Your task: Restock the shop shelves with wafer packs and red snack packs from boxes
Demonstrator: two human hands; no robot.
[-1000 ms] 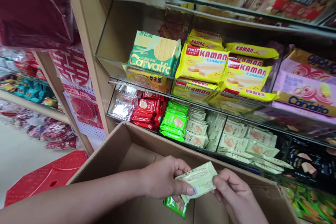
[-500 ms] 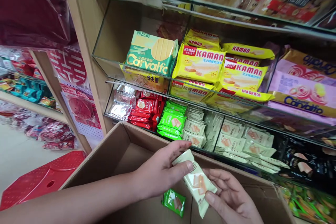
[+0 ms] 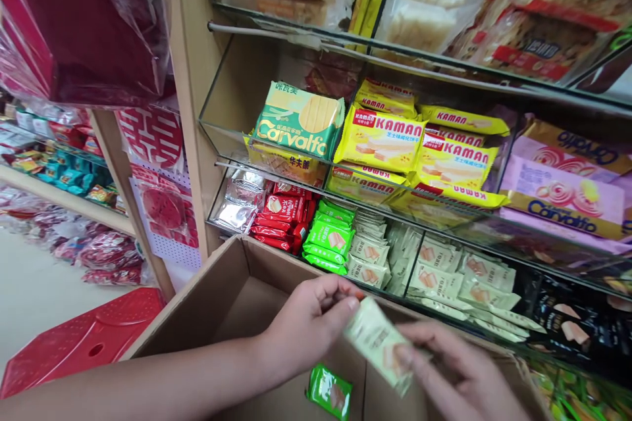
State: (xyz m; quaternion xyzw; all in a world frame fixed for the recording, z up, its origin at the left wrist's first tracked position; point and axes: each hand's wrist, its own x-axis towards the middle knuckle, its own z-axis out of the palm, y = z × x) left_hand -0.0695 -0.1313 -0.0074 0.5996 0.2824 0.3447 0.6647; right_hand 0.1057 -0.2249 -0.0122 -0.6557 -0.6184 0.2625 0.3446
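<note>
My left hand and my right hand both pinch a pale green wafer packet over an open cardboard box. The packet and my right hand are blurred by motion. A bright green wafer packet lies on the box floor just below the hands. Behind the box, a glass shelf holds rows of matching pale green packets, bright green packets and red packets.
Above sit Carvalfo and yellow Kaman wafer packs on a glass shelf, pink Carvalfo packs to the right. A wooden upright bounds the shelves at left. A red plastic stool stands on the floor lower left.
The pale packet was turned over between the hands from back to printed face, and now tilts down to the right. The view has shifted slightly downward.
</note>
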